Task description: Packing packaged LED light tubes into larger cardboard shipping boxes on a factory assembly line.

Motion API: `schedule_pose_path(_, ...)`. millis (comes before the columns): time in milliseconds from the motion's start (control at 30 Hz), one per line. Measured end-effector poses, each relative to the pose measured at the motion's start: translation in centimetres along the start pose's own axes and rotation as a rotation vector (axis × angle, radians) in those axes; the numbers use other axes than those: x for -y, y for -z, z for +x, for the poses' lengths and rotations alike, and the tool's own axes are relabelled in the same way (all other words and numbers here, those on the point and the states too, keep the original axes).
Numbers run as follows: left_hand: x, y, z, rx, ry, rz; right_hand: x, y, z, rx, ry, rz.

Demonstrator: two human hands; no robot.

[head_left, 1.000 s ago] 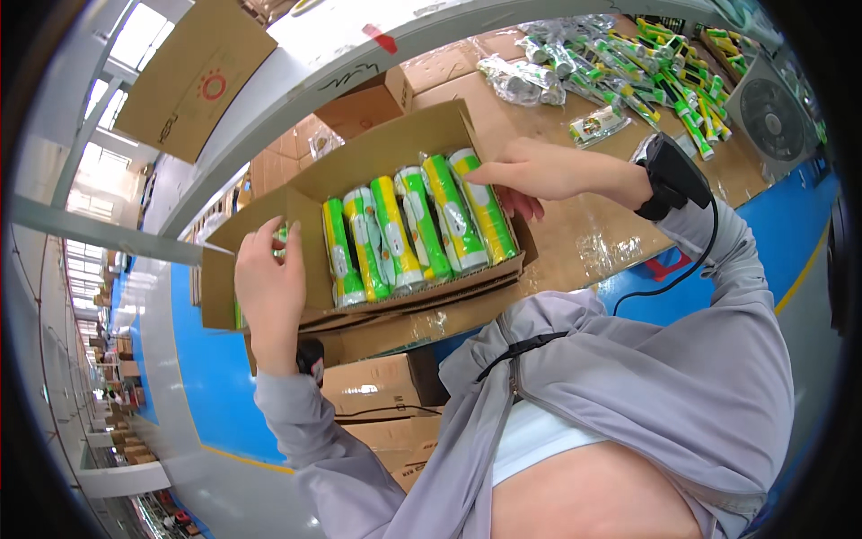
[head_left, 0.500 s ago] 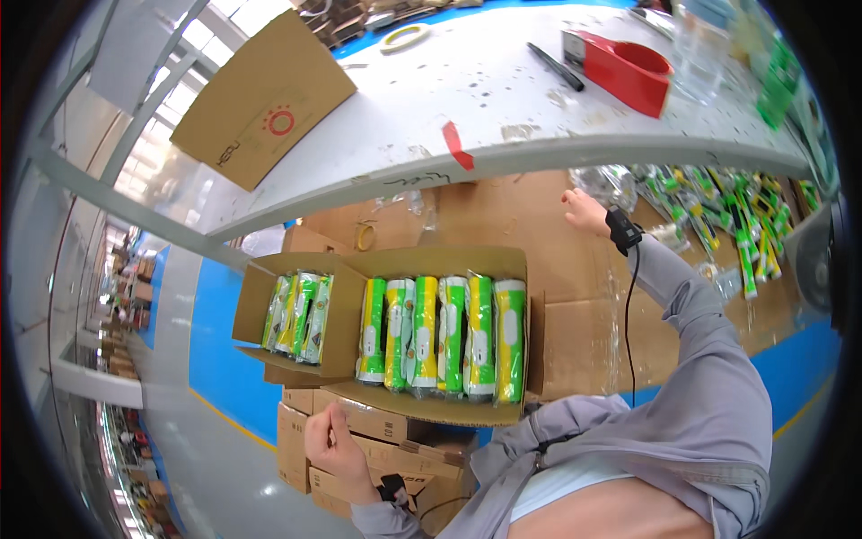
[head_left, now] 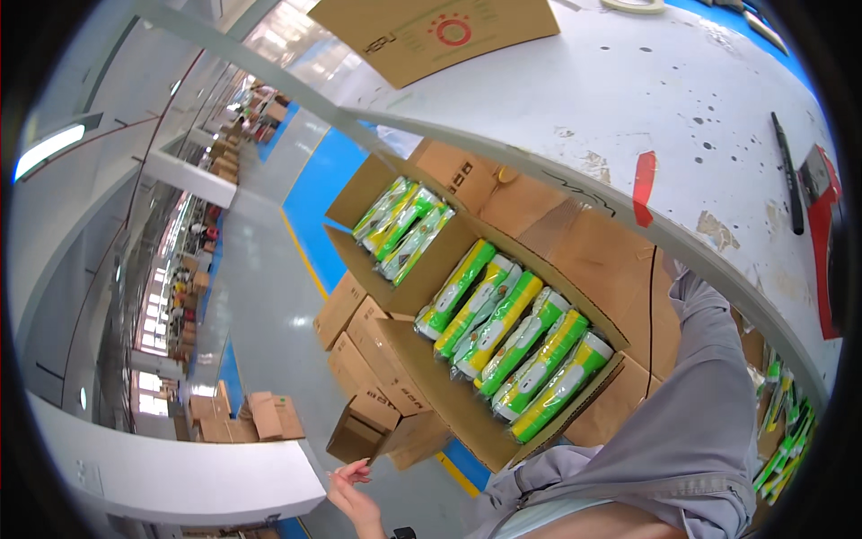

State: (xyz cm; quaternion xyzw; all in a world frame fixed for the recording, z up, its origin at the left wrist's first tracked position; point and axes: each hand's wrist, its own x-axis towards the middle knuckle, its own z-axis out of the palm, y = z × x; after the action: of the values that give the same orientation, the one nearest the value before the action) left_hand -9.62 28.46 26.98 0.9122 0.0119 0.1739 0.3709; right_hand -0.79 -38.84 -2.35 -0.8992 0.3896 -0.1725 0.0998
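An open cardboard box (head_left: 422,386) sits below the white table (head_left: 628,108). It holds a row of several green and yellow packs (head_left: 512,337), and a few more packs (head_left: 400,229) lie in its far end. My left hand (head_left: 353,492) hangs low at the bottom edge, away from the box, fingers apart and holding nothing. My right arm in a grey sleeve (head_left: 700,395) reaches up toward the table's edge. The right hand itself is hidden behind that edge.
Closed cartons (head_left: 359,332) are stacked on the floor under the box, with an open empty one (head_left: 359,436) nearby. On the table lie a flat cardboard sheet (head_left: 431,27), a black marker (head_left: 786,171) and a red tape dispenser (head_left: 822,225). Loose green packs (head_left: 781,404) lie at the right.
The view has swung further over the table. My left hand has dropped away from the box and hangs lower. My right hand has gone out of sight behind the table edge.
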Motion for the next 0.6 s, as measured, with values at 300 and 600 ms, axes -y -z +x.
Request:
schedule_pose_path(300, -0.4, 0.6, -1.8, 0.088, -0.080, -0.043, -0.2, 3.5, -3.2, -0.124, 0.192, 0.204)
schedule_pose_path(600, 4.7, 2.8, -4.1, 0.180, -0.184, -0.184, 1.4, 19.1, -27.7, -0.048, 0.170, 0.347)
